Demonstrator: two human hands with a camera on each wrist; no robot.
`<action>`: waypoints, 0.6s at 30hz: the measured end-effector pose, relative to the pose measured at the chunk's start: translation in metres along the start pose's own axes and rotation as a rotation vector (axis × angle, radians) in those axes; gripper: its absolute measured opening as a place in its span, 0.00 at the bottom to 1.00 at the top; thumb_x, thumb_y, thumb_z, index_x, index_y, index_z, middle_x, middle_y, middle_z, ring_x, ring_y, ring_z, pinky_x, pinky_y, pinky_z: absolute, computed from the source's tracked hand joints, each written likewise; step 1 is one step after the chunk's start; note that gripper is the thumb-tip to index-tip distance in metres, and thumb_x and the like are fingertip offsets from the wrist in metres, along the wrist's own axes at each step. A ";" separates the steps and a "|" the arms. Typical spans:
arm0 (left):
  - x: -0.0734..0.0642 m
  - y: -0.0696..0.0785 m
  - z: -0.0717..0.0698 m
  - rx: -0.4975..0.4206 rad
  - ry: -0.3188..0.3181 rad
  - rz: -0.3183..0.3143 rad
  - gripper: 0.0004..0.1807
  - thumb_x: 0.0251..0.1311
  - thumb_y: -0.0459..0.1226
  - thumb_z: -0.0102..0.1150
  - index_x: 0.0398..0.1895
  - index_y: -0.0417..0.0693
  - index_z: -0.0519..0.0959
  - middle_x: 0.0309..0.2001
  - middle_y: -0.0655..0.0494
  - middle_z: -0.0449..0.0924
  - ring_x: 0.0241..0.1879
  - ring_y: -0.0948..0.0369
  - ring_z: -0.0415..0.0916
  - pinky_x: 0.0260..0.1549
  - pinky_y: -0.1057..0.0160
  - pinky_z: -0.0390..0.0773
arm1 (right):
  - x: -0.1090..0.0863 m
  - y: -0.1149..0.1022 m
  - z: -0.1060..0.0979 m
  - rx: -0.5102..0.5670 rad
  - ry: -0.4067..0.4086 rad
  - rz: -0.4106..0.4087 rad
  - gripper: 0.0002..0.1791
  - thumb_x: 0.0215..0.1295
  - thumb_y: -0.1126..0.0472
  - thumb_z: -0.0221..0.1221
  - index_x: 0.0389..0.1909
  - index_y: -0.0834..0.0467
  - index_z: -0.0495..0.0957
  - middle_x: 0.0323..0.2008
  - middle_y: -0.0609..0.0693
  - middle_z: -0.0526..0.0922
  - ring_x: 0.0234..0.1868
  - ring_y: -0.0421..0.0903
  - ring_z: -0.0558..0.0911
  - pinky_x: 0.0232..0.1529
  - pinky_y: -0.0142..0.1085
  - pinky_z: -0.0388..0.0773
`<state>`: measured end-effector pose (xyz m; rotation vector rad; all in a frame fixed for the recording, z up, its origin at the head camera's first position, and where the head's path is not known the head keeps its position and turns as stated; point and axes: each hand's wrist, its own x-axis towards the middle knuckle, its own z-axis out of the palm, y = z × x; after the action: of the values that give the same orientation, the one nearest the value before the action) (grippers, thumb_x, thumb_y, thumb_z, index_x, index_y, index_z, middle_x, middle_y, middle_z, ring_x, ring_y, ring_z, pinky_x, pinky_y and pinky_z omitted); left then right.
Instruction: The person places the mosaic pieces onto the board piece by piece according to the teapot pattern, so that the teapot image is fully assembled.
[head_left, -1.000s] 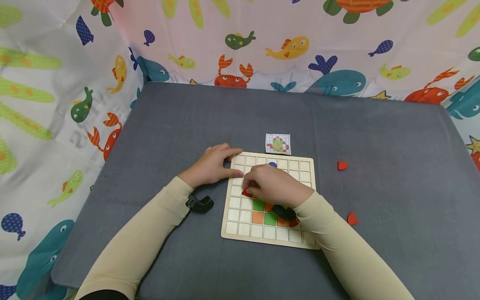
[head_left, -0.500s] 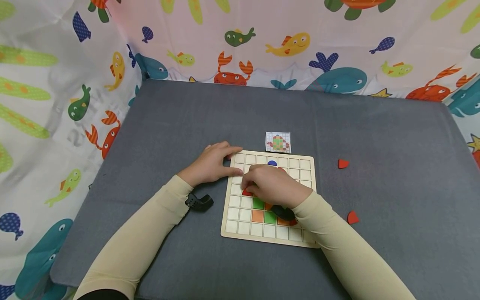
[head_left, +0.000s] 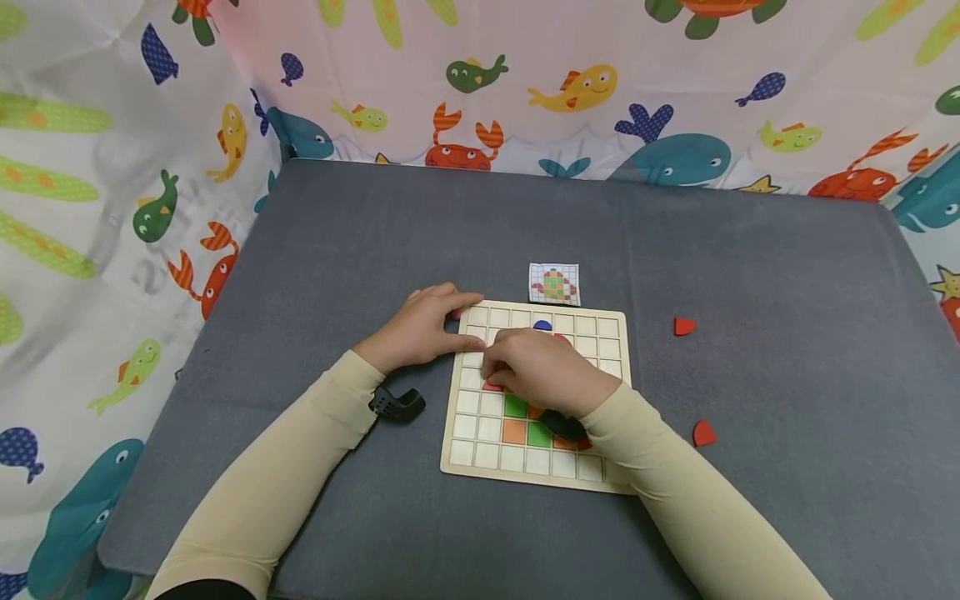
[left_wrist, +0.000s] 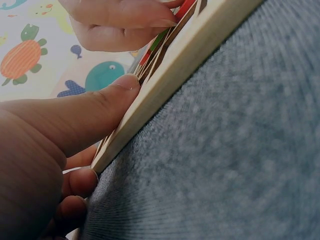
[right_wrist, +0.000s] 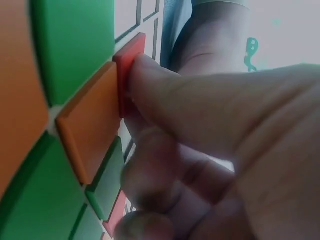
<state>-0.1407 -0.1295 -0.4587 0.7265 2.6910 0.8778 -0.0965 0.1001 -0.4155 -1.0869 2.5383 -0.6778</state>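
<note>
A square wooden grid board (head_left: pixel 480 468) lies on the grey table with green, orange, red and blue pieces in its cells. At its far left corner, my left hand (head_left: pixel 422 331) holds the edge, thumb (left_wrist: pixel 112 97) on the rim and fingers curled beside the corner. My right hand (head_left: pixel 551 371) is over the board's left part. In the right wrist view, its thumb and index finger pinch a red piece (right_wrist: pixel 131 52) sitting beside an orange square (right_wrist: pixel 92 125). The hand hides much of the board's middle in the head view. A blue half-round piece (head_left: pixel 542 325) shows near the top.
A small pattern card (head_left: pixel 554 284) lies just beyond the board's far edge. To the right of the board are two loose red pieces, one farther red piece (head_left: pixel 684 326) and one nearer red piece (head_left: pixel 703 433). A sea-animal printed curtain (head_left: pixel 525 125) borders the table.
Both hands stay almost where they were. The right fingers have shifted very slightly over the red piece, and the whole head view has moved a little.
</note>
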 end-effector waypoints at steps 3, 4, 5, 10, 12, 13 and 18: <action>0.001 0.000 -0.001 0.008 0.003 0.000 0.41 0.60 0.57 0.74 0.74 0.50 0.76 0.38 0.57 0.69 0.36 0.58 0.63 0.47 0.53 0.57 | -0.001 0.002 -0.006 0.013 0.004 -0.011 0.04 0.70 0.64 0.68 0.37 0.52 0.90 0.37 0.43 0.84 0.36 0.38 0.79 0.43 0.36 0.80; 0.001 0.000 -0.001 0.011 0.004 0.000 0.41 0.60 0.57 0.74 0.74 0.50 0.76 0.38 0.56 0.69 0.36 0.58 0.63 0.47 0.53 0.57 | -0.002 0.003 -0.009 0.016 0.008 -0.008 0.04 0.70 0.64 0.68 0.38 0.53 0.90 0.38 0.43 0.85 0.37 0.39 0.80 0.44 0.37 0.80; 0.001 0.001 -0.001 0.012 0.004 -0.002 0.41 0.60 0.57 0.74 0.73 0.50 0.76 0.38 0.56 0.69 0.36 0.58 0.63 0.47 0.53 0.57 | -0.003 0.005 -0.012 0.018 0.013 -0.004 0.04 0.71 0.65 0.67 0.38 0.53 0.90 0.38 0.44 0.85 0.37 0.40 0.80 0.44 0.38 0.80; 0.000 0.000 -0.002 0.010 -0.004 -0.024 0.41 0.60 0.57 0.74 0.74 0.51 0.75 0.39 0.57 0.70 0.37 0.57 0.64 0.48 0.52 0.58 | -0.012 0.021 -0.031 0.037 0.040 0.074 0.04 0.71 0.65 0.67 0.41 0.55 0.90 0.38 0.45 0.87 0.38 0.42 0.81 0.43 0.41 0.80; 0.000 0.001 -0.002 0.005 -0.009 -0.031 0.42 0.60 0.58 0.74 0.75 0.52 0.75 0.39 0.57 0.70 0.37 0.57 0.65 0.49 0.52 0.59 | -0.018 0.029 -0.038 0.042 0.052 0.120 0.05 0.71 0.65 0.67 0.42 0.56 0.90 0.38 0.46 0.88 0.38 0.43 0.81 0.42 0.41 0.80; 0.000 0.001 -0.001 0.003 -0.011 -0.031 0.42 0.60 0.58 0.74 0.75 0.52 0.75 0.39 0.57 0.70 0.37 0.57 0.65 0.49 0.51 0.59 | -0.022 0.033 -0.042 0.044 0.062 0.146 0.05 0.72 0.65 0.67 0.42 0.56 0.90 0.38 0.46 0.88 0.38 0.44 0.81 0.41 0.41 0.80; -0.001 0.000 0.001 -0.009 -0.012 -0.021 0.42 0.61 0.58 0.74 0.75 0.52 0.75 0.39 0.57 0.70 0.38 0.57 0.65 0.50 0.51 0.58 | -0.047 0.048 -0.062 0.039 0.106 0.270 0.06 0.73 0.64 0.65 0.44 0.59 0.89 0.38 0.50 0.87 0.35 0.47 0.80 0.38 0.42 0.78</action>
<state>-0.1396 -0.1294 -0.4588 0.6987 2.6776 0.8769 -0.1209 0.1827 -0.3851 -0.6938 2.6810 -0.7232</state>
